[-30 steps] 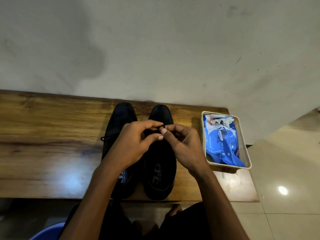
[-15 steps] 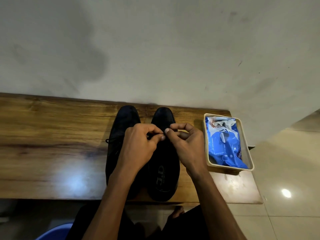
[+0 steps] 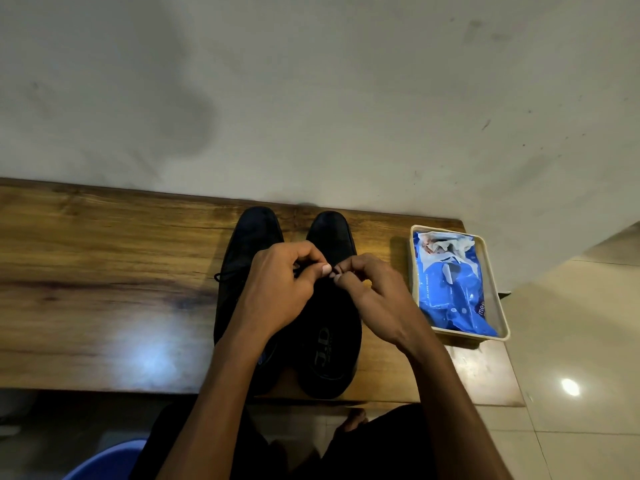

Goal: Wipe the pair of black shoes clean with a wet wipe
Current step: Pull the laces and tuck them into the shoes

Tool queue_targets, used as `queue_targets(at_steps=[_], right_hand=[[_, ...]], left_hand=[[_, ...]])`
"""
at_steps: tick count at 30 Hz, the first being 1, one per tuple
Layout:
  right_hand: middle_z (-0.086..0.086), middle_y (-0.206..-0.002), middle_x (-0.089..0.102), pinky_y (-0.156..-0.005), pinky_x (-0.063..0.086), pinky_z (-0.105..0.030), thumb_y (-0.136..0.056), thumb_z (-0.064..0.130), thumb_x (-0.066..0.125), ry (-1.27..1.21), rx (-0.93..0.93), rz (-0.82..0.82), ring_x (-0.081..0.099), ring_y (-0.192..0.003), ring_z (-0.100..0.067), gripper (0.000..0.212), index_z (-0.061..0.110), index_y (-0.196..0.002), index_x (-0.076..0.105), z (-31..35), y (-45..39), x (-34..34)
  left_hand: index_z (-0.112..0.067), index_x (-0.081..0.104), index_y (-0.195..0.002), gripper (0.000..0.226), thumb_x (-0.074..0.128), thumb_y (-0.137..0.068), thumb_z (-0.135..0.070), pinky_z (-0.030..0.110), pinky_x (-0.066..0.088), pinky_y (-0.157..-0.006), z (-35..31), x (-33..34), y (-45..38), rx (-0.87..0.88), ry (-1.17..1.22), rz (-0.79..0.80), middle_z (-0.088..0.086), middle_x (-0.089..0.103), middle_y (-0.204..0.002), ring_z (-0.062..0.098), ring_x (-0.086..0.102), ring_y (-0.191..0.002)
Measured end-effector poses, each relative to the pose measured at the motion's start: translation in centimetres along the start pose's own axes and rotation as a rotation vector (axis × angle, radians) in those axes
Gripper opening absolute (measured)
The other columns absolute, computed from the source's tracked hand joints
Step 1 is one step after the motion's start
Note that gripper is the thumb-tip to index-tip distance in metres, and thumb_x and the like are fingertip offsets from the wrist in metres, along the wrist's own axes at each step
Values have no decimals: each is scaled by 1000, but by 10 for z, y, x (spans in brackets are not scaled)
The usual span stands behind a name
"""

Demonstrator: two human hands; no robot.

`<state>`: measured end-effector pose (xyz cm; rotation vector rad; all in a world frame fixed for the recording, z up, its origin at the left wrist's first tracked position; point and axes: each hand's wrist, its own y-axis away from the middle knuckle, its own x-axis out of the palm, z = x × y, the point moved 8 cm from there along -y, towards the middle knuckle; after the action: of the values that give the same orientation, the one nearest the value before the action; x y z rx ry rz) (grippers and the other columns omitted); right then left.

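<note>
two black shoes stand side by side on a wooden bench point(image 3: 104, 271), toes to the wall. the left shoe point(image 3: 249, 244) and the right shoe point(image 3: 332, 341) touch each other.

both hands are up over the right shoe. the left hand point(image 3: 277, 289) has its fingers curled, with the thumb tip pressed to the fingers. the right hand point(image 3: 374, 299) is curled the same way, and the two sets of fingertips meet in the middle. it looks like they pinch a thin black lace between them, but the lace is dark on a dark shoe, so i cannot be sure.

no wipe is in either hand. the blue pack of wet wipes point(image 3: 457, 292) lies in a cream tray point(image 3: 502, 306) just beside the right shoe, at the end of the bench. its top looks torn open, with white stuff showing.

so the wiping does not look started, as far as i can tell. a wipe has to come out of the pack, and then both shoes need a rub all over.
</note>
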<state>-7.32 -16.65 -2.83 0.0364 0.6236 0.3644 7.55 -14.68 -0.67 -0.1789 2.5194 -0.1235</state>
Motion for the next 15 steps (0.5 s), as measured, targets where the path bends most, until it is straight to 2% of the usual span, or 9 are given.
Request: queue_targets(at_steps=[2,5,8,12,15], right_hand=[[-1,-91,67,-87,51,-57,-74,64,54,-189,60,80,64,-91,-20,42,26,-88,68,1,0,7],[-5,-85,70,-74,57,-51,-79,68,64,-196,64,72,70,-83,-23,49,19,-88,67,5,1,10],[0,-81,69,-66,56,-37,-90,52,65,-182,62,69,68,-76,-13,33,19,-91,67,3,0,10],[10,-82,67,-60,49,-20,-93,39,67,31,36,-7,62,-75,-3,11,28,-95,69,5,1,-3],[12,-86,68,-70,54,-28,-93,35,68,227,30,-91,63,-82,-5,12,28,-100,73,12,1,-11]], left_hand=[[-20,76,-85,7,72,-88,-14,7,43,-61,0,0,0,-1,0,6,-16,68,-75,-5,62,-74],[-19,76,-87,17,67,-88,-4,6,42,-59,1,1,0,-9,2,42,-17,68,-76,-6,62,-74],[-20,76,-86,14,68,-91,-10,4,40,-59,3,2,0,-27,-3,39,-18,66,-75,-9,60,-73],[-22,76,-83,8,72,-90,-20,5,42,-60,4,2,-1,-53,-5,19,-16,68,-74,-7,62,-74],[-21,76,-83,7,73,-89,-20,3,40,-58,4,0,1,-72,-14,3,-17,64,-69,-12,59,-69]])
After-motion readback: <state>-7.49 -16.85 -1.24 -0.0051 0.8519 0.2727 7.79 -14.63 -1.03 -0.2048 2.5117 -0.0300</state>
